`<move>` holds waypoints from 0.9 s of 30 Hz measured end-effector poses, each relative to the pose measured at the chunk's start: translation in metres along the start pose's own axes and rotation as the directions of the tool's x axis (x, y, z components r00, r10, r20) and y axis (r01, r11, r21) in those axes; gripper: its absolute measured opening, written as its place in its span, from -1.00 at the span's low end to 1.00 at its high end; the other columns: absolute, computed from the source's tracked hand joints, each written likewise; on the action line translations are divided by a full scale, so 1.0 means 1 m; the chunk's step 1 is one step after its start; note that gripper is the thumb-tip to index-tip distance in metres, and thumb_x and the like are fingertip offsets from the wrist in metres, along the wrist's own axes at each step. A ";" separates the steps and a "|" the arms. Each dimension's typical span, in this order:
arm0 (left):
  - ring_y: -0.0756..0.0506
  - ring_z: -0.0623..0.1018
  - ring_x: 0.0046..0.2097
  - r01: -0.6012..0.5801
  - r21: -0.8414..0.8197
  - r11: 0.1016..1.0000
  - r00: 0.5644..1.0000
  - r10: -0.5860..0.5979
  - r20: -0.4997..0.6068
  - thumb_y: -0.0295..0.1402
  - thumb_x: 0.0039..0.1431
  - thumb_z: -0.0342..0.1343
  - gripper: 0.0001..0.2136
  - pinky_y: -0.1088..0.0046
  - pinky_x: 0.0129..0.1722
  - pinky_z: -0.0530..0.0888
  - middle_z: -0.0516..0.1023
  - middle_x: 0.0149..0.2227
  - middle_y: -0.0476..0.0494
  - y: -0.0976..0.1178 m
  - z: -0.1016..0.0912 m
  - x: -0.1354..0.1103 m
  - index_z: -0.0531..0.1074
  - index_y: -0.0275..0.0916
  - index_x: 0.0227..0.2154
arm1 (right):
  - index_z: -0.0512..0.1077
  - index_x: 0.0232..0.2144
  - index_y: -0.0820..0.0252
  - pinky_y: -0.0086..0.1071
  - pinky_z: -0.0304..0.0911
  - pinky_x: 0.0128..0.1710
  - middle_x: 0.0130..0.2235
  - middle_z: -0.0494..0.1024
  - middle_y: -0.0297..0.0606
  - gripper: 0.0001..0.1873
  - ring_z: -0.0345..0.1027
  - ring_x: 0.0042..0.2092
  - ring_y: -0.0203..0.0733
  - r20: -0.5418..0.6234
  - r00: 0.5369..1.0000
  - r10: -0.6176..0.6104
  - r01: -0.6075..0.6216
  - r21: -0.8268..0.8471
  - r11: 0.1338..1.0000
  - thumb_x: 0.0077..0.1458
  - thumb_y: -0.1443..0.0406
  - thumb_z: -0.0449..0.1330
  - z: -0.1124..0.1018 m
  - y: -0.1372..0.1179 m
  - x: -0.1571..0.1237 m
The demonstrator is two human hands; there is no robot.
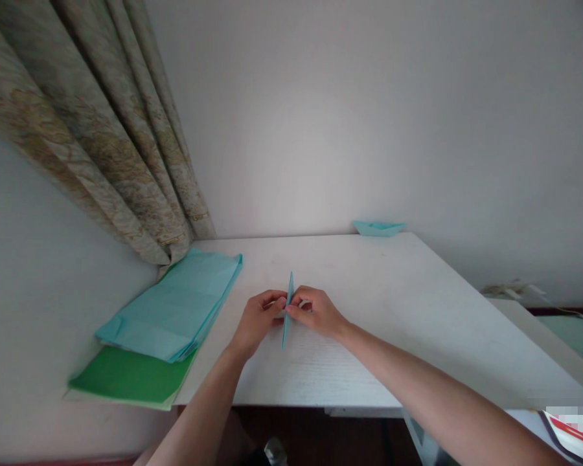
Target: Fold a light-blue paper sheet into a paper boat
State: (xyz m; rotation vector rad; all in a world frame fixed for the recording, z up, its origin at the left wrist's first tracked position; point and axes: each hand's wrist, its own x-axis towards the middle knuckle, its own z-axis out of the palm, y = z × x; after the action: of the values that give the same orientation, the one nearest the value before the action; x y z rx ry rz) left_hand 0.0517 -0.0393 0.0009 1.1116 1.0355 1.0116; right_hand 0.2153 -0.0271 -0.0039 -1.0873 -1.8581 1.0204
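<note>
While the left hand [256, 318] and right hand [319, 312] pinch folded blue paper [290, 287] edge-on between them, fingertips closed, a paper boat [379, 229] sits beyond, to their right, on the worktop [369, 278].

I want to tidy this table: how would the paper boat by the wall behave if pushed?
The paper boat is probably very light, being folded paper, so a small push would likely slide it. Its thin sides may crumple if squeezed. It seems unlikely to roll, given its pointed ends.
</note>
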 end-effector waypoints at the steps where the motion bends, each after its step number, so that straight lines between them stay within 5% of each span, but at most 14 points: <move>1: -0.15 0.55 -0.22 0.008 -0.003 1.000 1.000 -0.008 0.008 -0.18 -0.06 0.23 -0.71 0.31 -0.27 0.51 0.57 -0.25 -0.19 0.000 0.000 0.000 0.49 -0.29 -0.33 | 0.40 -0.55 0.22 -0.44 0.27 -0.39 -0.43 0.40 -0.31 -0.77 0.30 -0.39 -0.31 0.005 1.000 0.007 -0.007 0.013 1.000 0.01 0.19 0.22 0.001 0.002 0.000; 5: -0.12 0.56 -0.25 0.025 -0.011 1.000 1.000 -0.025 0.002 -0.20 -0.08 0.26 -0.73 0.29 -0.24 0.52 0.57 -0.25 -0.17 0.000 -0.001 0.000 0.47 -0.29 -0.37 | 0.36 -0.58 0.23 -0.45 0.22 -0.43 -0.48 0.37 -0.35 -0.77 0.27 -0.44 -0.33 0.032 0.999 0.036 -0.038 0.063 0.997 -0.03 0.20 0.23 0.002 0.004 0.001; 9: -0.16 0.56 -0.19 0.018 -0.012 1.000 1.000 -0.018 0.012 -0.22 -0.09 0.28 -0.61 0.25 -0.24 0.53 0.53 -0.10 -0.22 0.000 -0.002 -0.001 0.45 -0.23 -0.16 | 0.35 -0.59 0.23 -0.45 0.20 -0.43 -0.49 0.37 -0.36 -0.79 0.26 -0.45 -0.33 0.070 0.996 0.047 -0.053 0.099 0.994 -0.05 0.23 0.23 0.001 0.004 0.001; 13: -0.21 0.57 -0.18 0.035 0.012 0.999 0.998 -0.035 0.051 -0.21 -0.07 0.27 -0.49 0.18 -0.16 0.50 0.59 -0.21 -0.26 -0.002 -0.005 0.001 0.40 -0.32 -0.04 | 0.35 -0.58 0.23 -0.43 0.22 -0.41 -0.49 0.39 -0.35 -0.79 0.28 -0.43 -0.31 0.097 0.993 0.064 -0.078 0.143 0.987 -0.08 0.22 0.25 0.000 0.005 0.000; 20: -0.24 0.50 -0.02 -0.145 0.127 0.981 0.989 0.140 0.047 -0.27 -0.03 0.24 -0.57 0.17 0.04 0.37 0.54 -0.07 -0.29 -0.009 -0.011 0.009 0.46 -0.31 -0.07 | 0.37 -0.58 0.23 -0.44 0.19 -0.43 -0.51 0.39 -0.36 -0.77 0.26 -0.46 -0.33 0.091 0.993 0.069 -0.084 0.171 0.982 -0.12 0.20 0.27 0.000 0.007 0.001; 27: -0.26 0.49 -0.01 -0.178 0.193 0.965 0.984 0.177 0.023 -0.28 -0.04 0.23 -0.58 0.15 0.06 0.35 0.54 -0.06 -0.28 -0.007 -0.012 0.008 0.48 -0.29 -0.07 | 0.38 -0.57 0.23 -0.43 0.18 -0.45 -0.52 0.41 -0.35 -0.80 0.26 -0.48 -0.32 0.107 0.987 0.123 -0.142 0.195 0.970 -0.15 0.23 0.28 -0.002 0.004 0.001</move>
State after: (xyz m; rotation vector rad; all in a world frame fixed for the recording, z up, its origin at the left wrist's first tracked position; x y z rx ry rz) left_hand 0.0423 -0.0298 -0.0082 1.3868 1.0614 1.0648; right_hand 0.2178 -0.0241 -0.0063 -1.0686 -1.7278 1.3280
